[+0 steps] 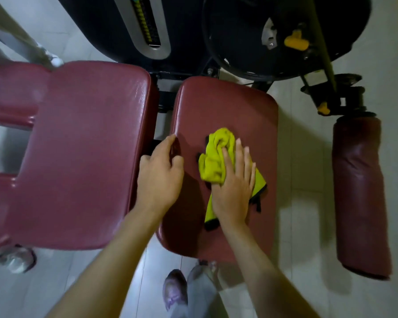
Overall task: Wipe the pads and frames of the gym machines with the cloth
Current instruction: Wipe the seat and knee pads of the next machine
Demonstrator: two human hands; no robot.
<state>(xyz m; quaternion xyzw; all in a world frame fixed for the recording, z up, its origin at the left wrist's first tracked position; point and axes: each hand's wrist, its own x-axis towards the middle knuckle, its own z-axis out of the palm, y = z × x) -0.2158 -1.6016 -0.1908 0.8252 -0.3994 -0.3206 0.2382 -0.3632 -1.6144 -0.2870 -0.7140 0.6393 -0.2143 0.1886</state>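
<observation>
- Fingers (pixel 238 154) of my right hand (pixel 233 193) lie straight, slightly spread, pressing the yellow cloth (pixel 213 161) mid-way on the seat pad (pixel 228 106).
- Left hand (pixel 159 177) curls over that pad's 9 o'clock edge.
- I judge this pad mid-wipe; the wide pad (pixel 85 145) at 9, roller pad (pixel 359 191) at 3 and frame (pixel 326 92) at 1 likely remain.

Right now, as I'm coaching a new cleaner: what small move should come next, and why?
Probably slide the right hand and the yellow cloth forward along the seat pad: the cloth lies mid-pad under flat fingers, the pad's far half is uncovered, and the left hand grips its left edge.
</observation>
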